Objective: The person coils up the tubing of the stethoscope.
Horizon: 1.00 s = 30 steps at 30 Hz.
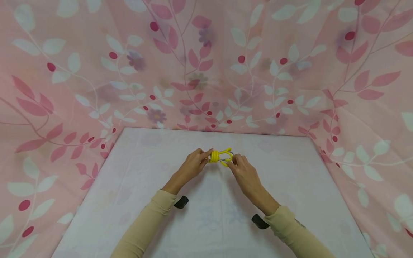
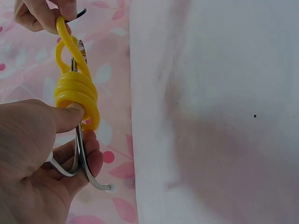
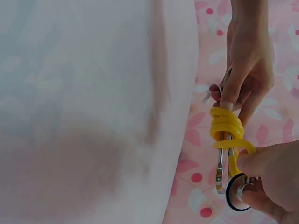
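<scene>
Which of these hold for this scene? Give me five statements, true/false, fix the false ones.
1. The yellow cord is coiled round the metal prongs. True.
2. The left hand is apart from the cord and prongs. False: it grips the prongs, its thumb touching the coils.
3. The right hand pinches a looser part of the cord. True.
4. The black ring lies on the table. False: it is at the right hand's fingers.
5. The backdrop is plain blue. False: it is pink, leaf-patterned.

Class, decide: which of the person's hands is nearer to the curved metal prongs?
Left. The left hand grips at the curved metal prongs; the right hand is farther off, beyond the yellow coils.
</scene>
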### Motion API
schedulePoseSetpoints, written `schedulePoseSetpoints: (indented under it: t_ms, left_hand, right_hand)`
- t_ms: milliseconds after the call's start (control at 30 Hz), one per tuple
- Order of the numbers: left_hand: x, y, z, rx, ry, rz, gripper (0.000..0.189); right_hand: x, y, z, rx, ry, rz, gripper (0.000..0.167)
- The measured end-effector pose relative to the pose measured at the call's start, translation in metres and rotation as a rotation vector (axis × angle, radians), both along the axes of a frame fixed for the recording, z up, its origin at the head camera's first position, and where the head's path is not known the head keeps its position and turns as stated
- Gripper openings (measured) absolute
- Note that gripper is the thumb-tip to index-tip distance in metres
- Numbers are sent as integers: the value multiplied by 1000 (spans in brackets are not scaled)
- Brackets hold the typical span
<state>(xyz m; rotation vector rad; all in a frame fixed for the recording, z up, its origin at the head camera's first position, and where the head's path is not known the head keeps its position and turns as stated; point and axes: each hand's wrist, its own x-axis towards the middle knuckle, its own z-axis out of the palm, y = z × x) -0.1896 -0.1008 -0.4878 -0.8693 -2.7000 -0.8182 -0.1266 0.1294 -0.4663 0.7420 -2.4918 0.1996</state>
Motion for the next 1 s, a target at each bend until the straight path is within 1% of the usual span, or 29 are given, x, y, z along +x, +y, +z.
schedulePoseSetpoints:
  t_ms: [167,300,433,633,800,900,1000]
  left_hand:
    - [1,2,2,-10,-26,-6,48]
    - [2,3,4,-37,-56,-17,48]
    - [5,4,7,-65,-48,-34,48]
    - [10,9,15,-91,-14,-49,48]
    - [11,14,17,-104,28,-45,48]
    - [11,14,17,-116,20,-34,49]
    - [11,14,17,-122,7,-33,49]
  right_hand:
    - [-4,6,-4,29,98,68,31]
    - [-6,10,-5,62,134,148,33]
    - [-8,12,-5,64,134,217,32]
    - [-8,14,-7,23,113,285,35]
    - [-8,13,-7,7,142,346,37]
    - [-8,14,-9,11,161,364,34]
    - [-8,14,-10,9,161,383,30]
